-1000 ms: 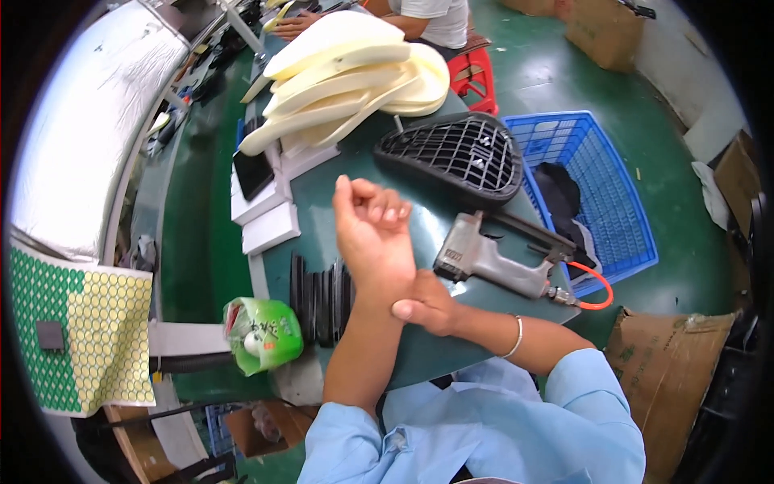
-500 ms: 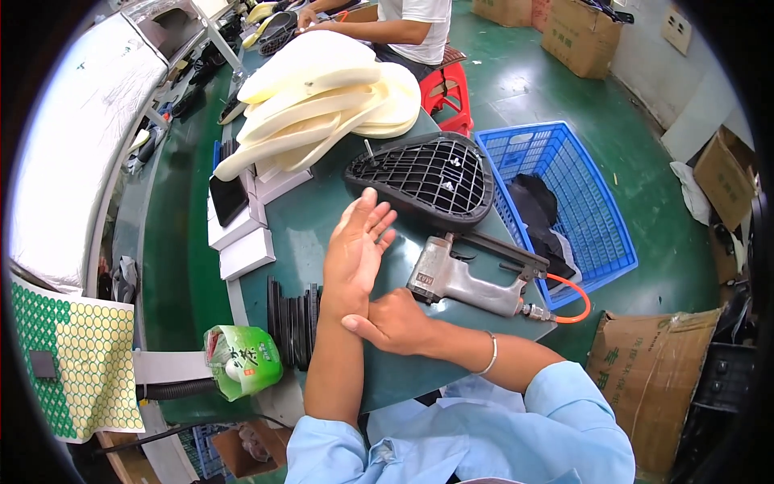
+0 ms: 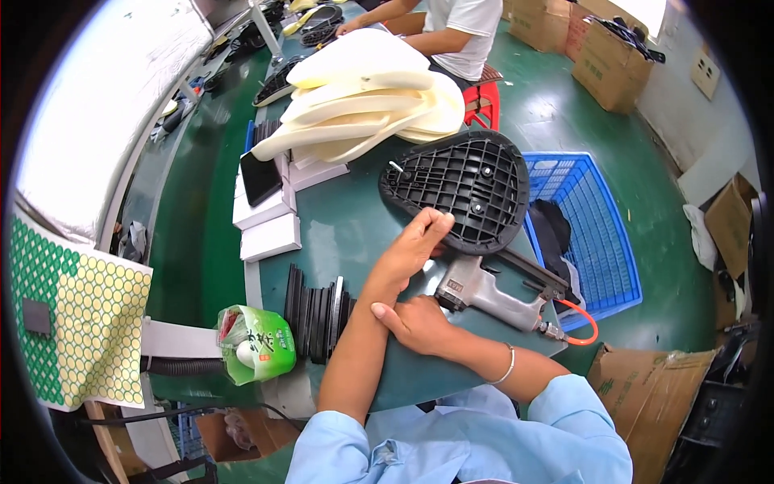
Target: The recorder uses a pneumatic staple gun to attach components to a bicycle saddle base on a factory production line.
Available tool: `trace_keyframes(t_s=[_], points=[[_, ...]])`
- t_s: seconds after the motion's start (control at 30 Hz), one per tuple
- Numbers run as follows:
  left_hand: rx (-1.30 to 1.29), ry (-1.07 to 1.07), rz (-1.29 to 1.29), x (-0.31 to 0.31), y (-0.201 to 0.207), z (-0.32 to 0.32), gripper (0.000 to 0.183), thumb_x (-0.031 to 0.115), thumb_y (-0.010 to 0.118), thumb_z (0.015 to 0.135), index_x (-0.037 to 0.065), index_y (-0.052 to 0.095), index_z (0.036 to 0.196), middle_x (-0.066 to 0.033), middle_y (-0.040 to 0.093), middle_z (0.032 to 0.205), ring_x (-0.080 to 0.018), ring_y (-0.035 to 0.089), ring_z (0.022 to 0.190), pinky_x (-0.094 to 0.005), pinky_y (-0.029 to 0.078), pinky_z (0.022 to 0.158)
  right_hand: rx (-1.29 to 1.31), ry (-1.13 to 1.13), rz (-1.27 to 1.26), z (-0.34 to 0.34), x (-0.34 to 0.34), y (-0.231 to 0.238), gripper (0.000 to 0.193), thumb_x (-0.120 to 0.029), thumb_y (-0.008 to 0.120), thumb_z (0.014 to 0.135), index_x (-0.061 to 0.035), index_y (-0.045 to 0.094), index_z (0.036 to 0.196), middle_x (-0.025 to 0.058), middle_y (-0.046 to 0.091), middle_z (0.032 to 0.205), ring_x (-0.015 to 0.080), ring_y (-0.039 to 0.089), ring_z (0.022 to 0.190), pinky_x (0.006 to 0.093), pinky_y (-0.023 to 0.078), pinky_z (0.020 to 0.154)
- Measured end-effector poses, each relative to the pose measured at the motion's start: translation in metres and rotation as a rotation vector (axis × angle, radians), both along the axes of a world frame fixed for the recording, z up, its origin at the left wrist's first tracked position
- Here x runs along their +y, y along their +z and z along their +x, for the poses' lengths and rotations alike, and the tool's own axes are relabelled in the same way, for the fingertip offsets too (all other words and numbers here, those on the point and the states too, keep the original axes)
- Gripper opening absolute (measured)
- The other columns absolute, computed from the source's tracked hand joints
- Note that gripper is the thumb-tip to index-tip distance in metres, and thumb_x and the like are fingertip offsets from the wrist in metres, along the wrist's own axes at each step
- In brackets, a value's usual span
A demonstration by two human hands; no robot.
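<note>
My left hand is curled into a fist at the near edge of a black plastic saddle base. No object shows in its fingers, and whether they touch the rim is hard to tell. Around my left forearm, just below the wrist, my right hand is closed, thumb on top. The saddle base lies ribbed side up, with a metal pin at its narrow end. To the right of my hands a silver air staple gun lies on the green table, its magazine partly behind the base.
Cream foam pads are piled at the back. White boxes with a phone stand left, above black strips and a green container. A blue crate and orange hose are right; a person sits beyond.
My left hand has gone from open, palm up, to a fist and bent toward the saddle base. My right hand still clasps the left forearm. The view has shifted slightly.
</note>
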State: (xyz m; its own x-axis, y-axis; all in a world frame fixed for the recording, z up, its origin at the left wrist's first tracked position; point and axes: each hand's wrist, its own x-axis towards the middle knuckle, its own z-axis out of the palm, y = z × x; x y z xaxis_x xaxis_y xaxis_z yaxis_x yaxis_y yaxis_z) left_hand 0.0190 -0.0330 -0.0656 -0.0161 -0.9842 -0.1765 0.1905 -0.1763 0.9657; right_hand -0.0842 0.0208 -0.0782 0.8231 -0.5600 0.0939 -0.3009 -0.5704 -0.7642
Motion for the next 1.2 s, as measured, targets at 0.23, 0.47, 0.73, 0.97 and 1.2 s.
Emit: trace_keyframes(t_s=[0.23, 0.47, 0.73, 0.97, 1.2], points=[[0.05, 0.134, -0.065, 0.003, 0.011, 0.001, 0.022, 0.019, 0.069, 0.081, 0.012, 0.049, 0.085, 0.0019, 0.051, 0.077, -0.007, 0.051, 0.067, -0.0219, 0.045, 0.061, -0.038, 0.035, 0.007, 0.0, -0.003, -0.008, 0.066, -0.046, 0.028, 0.097, -0.001, 0.056, 0.057, 0.0185, 0.054, 0.051, 0.0395, 0.055, 0.052, 0.0509, 0.043, 0.056], [-0.241, 0.141, -0.236, 0.015, 0.034, 0.001, 0.016, 0.011, 0.062, 0.078, 0.011, 0.047, 0.083, 0.0048, 0.041, 0.076, -0.0041, 0.037, 0.067, -0.0204, 0.031, 0.058, -0.105, 0.099, 0.098, 0.0, 0.0, -0.003, 0.062, -0.047, 0.029, 0.096, -0.0022, 0.058, 0.065, 0.0173, 0.057, 0.059, 0.038, 0.057, 0.06, 0.0485, 0.043, 0.061], [-0.219, 0.469, -0.359, 0.018, 0.042, -0.001, 0.027, 0.011, 0.052, 0.088, 0.015, 0.049, 0.115, -0.0003, 0.044, 0.087, -0.0102, 0.042, 0.081, -0.0246, 0.038, 0.074, -0.247, 0.179, 0.097, -0.003, -0.002, -0.005, 0.059, -0.047, 0.029, 0.097, -0.0028, 0.062, 0.075, 0.0182, 0.06, 0.065, 0.0386, 0.057, 0.063, 0.0482, 0.043, 0.062], [-0.193, 0.613, -0.571, 0.029, 0.075, 0.0, 0.035, 0.014, 0.065, 0.087, 0.005, 0.054, 0.119, -0.0026, 0.059, 0.093, -0.0079, 0.053, 0.084, -0.0206, 0.042, 0.078, -0.206, 0.305, 0.1, -0.005, -0.006, 0.004, 0.058, -0.046, 0.028, 0.097, -0.0029, 0.064, 0.081, 0.0202, 0.06, 0.068, 0.0392, 0.058, 0.067, 0.048, 0.043, 0.066], [-0.13, 0.63, -0.723, 0.042, 0.083, 0.008, 0.031, 0.012, 0.066, 0.086, -0.002, 0.058, 0.112, -0.0063, 0.064, 0.095, -0.0094, 0.058, 0.086, -0.0216, 0.044, 0.082, -0.174, 0.553, 0.063, -0.005, -0.005, 0.009, 0.05, -0.044, 0.037, 0.094, -0.0052, 0.064, 0.079, 0.0164, 0.062, 0.07, 0.0361, 0.06, 0.071, 0.0455, 0.044, 0.065]])
